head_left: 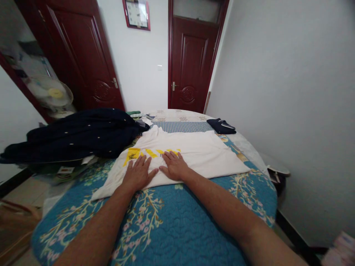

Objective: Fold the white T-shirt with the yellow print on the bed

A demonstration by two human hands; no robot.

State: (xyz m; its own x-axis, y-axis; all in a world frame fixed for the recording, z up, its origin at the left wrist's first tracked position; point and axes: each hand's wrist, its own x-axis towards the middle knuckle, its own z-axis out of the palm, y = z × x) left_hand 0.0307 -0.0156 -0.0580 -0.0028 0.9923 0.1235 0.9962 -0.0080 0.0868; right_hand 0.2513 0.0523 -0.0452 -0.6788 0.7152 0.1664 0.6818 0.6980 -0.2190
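"Garment (pixel 205 151), white, at the centre of the frame: how does it lie?"

"Spread across the blue flowered cover (pixel 183 225) on the surface (pixel 270 184), its yellow print (pixel 133 153) towards the left."

"And the person's hands?"

"Both open, palms down, fingers slightly parted. The left hand (pixel 138 173) rests flat on the cloth just below the print; the right hand (pixel 174 166) lies just beside it, fingertips over the yellow stripes. They press on the fabric rather than grip it."

"What is around them?"

"Dark spotted clothing (pixel 83 135) is heaped at the left of the frame. Past the garment lies a striped cloth (pixel 183 127), and a folded dark piece (pixel 221 126) sits right of that."

"The small pile behind the heap?"

"Green and white items (pixel 135 114), perhaps clothes; the view is too small to be sure. Higher up, a red-framed clock (pixel 137 14) hangs left of a dark red door (pixel 192 61)."
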